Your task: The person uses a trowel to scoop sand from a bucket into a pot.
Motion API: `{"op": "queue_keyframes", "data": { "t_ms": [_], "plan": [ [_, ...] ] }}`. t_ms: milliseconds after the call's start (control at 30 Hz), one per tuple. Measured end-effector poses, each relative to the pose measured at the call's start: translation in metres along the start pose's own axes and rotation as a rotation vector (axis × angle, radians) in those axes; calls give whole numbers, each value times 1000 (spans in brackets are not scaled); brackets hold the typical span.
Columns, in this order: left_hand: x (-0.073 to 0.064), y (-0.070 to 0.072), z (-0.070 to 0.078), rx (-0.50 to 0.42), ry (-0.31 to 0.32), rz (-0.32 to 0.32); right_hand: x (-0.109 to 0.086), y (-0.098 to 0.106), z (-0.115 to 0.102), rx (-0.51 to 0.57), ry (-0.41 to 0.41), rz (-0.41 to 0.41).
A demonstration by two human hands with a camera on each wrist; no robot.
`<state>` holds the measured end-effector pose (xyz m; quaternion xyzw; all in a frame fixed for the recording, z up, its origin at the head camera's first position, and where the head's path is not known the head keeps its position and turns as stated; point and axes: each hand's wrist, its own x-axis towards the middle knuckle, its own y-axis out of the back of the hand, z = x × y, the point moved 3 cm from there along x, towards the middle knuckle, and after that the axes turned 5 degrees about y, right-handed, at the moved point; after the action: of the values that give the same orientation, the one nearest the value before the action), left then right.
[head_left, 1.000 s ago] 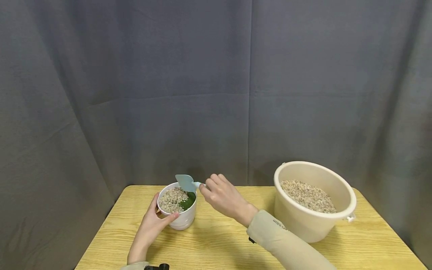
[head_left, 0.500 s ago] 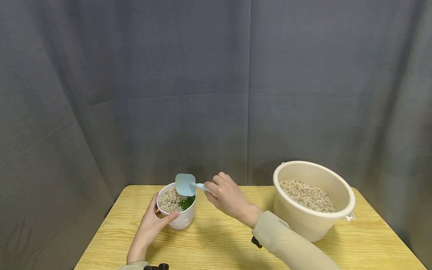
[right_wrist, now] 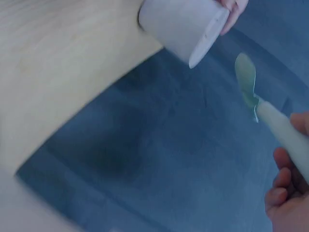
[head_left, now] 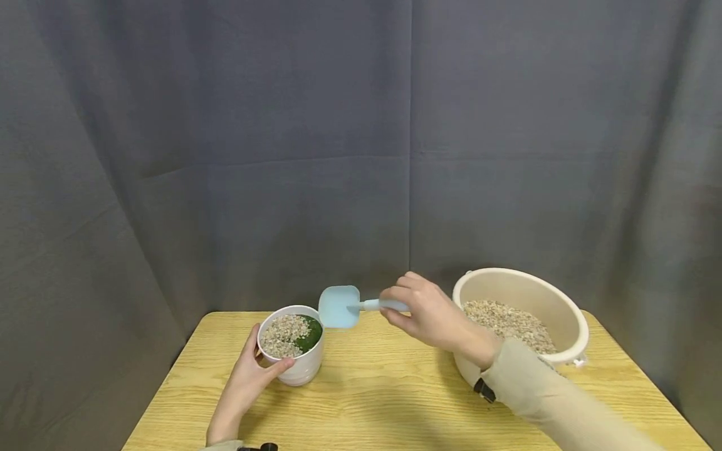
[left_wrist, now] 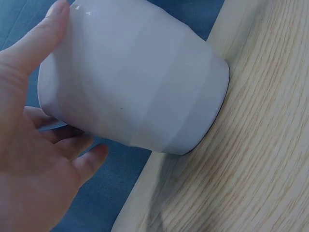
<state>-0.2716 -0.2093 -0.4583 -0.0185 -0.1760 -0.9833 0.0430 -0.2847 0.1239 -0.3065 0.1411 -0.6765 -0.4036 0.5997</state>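
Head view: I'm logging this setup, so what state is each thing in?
White pot, upright, gravel inside beside a green patch
Light-blue scoop, held, visible blade face bare
Cream bucket, standing, partly filled with gravel
Left hand, holding the pot
Right hand, gripping the scoop's handle
Gray curtain, hanging, creased

Head view: soft, even light, the worktop (head_left: 361, 369) warm yellow, the grey curtain (head_left: 304, 125) behind it dimmer; a soft-edged shadow lies on the worktop near six o'clock. Left wrist view: cool, bluish, fairly sharp, with tiny glints on the white pot (left_wrist: 140, 72) toward eleven o'clock. Right wrist view: bluish, hazy, blurred, most smeared at eight o'clock.
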Motion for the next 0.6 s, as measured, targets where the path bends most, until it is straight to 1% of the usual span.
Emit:
{"op": "queue_keyframes", "data": {
  "t_ms": [133,233,333,400,467,533,600],
  "plan": [
    [-1,8,3,14,-5,-6,-5,37,9,9,54,20],
    [-4,18,6,47,-17,11,-10,64,15,15,57,13],
    [-6,26,13,126,-40,54,-19,90,21,2,12,-11],
    [-7,29,19,168,-71,98,-25,106,27,-22,-24,-30],
    [-8,31,27,187,-108,139,-32,119,33,-46,-61,-50],
    [-11,29,37,184,-153,169,-40,132,39,-78,-101,-65],
    [-14,26,47,173,-208,186,-50,143,45,-99,-172,-74]
  ]
}}
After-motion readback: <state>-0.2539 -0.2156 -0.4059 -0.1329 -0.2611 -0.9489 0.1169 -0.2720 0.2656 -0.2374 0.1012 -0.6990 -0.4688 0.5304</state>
